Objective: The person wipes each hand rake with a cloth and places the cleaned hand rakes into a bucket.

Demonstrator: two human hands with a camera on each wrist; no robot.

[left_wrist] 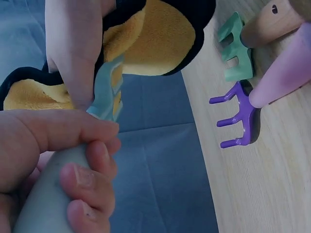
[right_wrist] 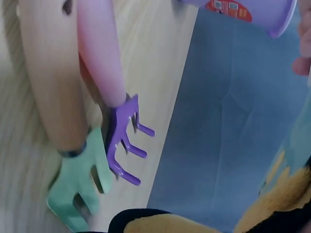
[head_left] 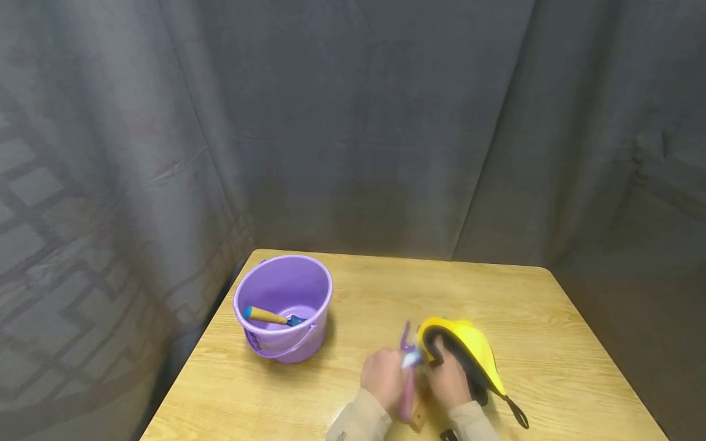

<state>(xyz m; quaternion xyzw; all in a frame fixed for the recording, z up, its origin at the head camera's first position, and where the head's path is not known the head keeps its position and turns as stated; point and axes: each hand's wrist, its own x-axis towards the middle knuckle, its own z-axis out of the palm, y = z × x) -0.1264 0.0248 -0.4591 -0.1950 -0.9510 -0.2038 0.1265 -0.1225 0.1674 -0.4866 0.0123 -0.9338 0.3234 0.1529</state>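
My left hand (head_left: 382, 375) grips the pale handle of a small light-blue garden fork (left_wrist: 103, 90), fingers curled round it. In my right hand (head_left: 449, 373) is a yellow cloth (head_left: 475, 348) with dark edging and a hanging loop. The cloth lies against the fork's head, its plush yellow side bunched around the tines in the left wrist view. Some of my right fingers are hidden by the cloth. On the table below lie a purple rake (left_wrist: 243, 119) with a pink handle and a green fork (right_wrist: 73, 191) with a wooden handle, side by side.
A purple bucket (head_left: 317, 340) stands on the left of the wooden table (head_left: 441, 288). Inside it leans a tool (head_left: 267, 315) with a yellow handle and blue parts. Grey curtains (head_left: 358, 153) hang behind and beside the table.
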